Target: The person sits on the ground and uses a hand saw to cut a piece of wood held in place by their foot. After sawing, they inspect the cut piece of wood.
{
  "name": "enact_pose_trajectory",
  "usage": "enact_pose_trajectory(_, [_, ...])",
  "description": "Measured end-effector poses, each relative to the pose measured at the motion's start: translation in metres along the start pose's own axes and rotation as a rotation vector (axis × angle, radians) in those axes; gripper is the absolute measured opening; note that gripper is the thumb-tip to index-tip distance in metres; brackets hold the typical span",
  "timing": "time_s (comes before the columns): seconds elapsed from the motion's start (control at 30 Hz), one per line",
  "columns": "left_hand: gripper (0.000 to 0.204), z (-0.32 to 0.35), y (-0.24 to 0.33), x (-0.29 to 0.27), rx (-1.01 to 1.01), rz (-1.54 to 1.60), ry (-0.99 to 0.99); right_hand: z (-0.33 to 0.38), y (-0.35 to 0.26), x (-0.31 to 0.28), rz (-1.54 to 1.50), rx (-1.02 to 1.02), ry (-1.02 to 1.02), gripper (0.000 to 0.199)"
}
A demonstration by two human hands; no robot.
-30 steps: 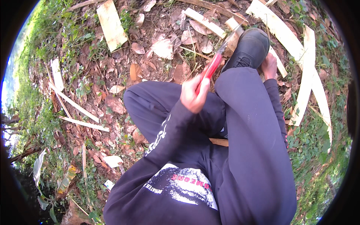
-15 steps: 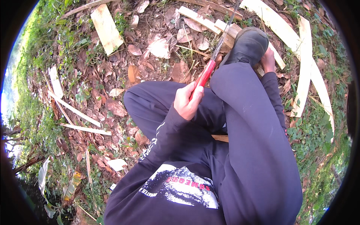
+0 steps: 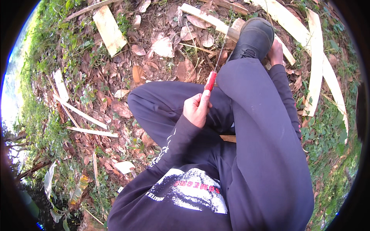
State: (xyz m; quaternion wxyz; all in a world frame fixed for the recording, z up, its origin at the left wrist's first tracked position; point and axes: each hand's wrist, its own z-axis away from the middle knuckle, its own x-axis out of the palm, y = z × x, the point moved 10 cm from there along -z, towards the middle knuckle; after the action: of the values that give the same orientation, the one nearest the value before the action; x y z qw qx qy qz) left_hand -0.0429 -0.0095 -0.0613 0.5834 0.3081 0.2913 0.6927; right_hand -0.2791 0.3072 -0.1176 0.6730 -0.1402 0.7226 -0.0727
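My left hand (image 3: 197, 109) is closed round the red handle (image 3: 210, 81) of a long-bladed knife, held above my bent left leg. Its thin blade (image 3: 222, 50) points away and up to the right, showing almost edge-on, beside my dark boot (image 3: 254, 37). A pale wood piece (image 3: 232, 34) runs in under the boot from the left. On the boot's right side is my right hand (image 3: 275, 52), its fingers curled and mostly hidden behind the boot. What it grips is out of sight. Just right of that hand, a narrow wood strip (image 3: 286, 53) lies on the ground.
Long pale wood strips (image 3: 316, 61) cross on the right. A flat board (image 3: 109, 30) lies at the far left, and thin slats (image 3: 81, 111) lie nearer on the left. Dry leaves (image 3: 163, 47) and green plants cover the ground. My raised right knee (image 3: 241, 73) stands between my arms.
My left hand has come slightly nearer and to the right. The knife has turned from showing its blade's flat side to nearly edge-on. My boot has shifted slightly farther away.
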Motion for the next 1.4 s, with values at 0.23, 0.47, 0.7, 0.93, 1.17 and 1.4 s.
enact_pose_trajectory(0.23, [0.04,-0.055,0.035,0.029,0.243,-0.101,0.038,0.0,-0.02,-0.004,-0.041,-0.083,0.033,0.009])
enact_pose_trajectory(0.47, [0.045,0.002,0.021,-0.006,0.126,-0.176,0.045,-0.001,0.005,0.006,0.012,-0.045,0.015,0.011])
enact_pose_trajectory(0.7, [0.042,-0.036,0.037,0.015,0.302,-0.314,0.075,-0.002,0.018,0.014,-0.034,0.035,0.011,0.011])
enact_pose_trajectory(0.93, [0.043,-0.038,0.036,0.011,0.253,-0.285,0.063,-0.002,0.0,0.005,-0.115,0.0,0.025,0.019])
enact_pose_trajectory(1.17, [0.045,-0.001,0.017,-0.004,0.177,-0.272,0.07,-0.003,0.015,0.012,-0.009,0.038,-0.017,0.018])
enact_pose_trajectory(1.4, [0.047,-0.087,0.07,0.035,0.471,-0.28,0.063,-0.008,-0.016,0.002,-0.013,-0.056,0.01,0.018])
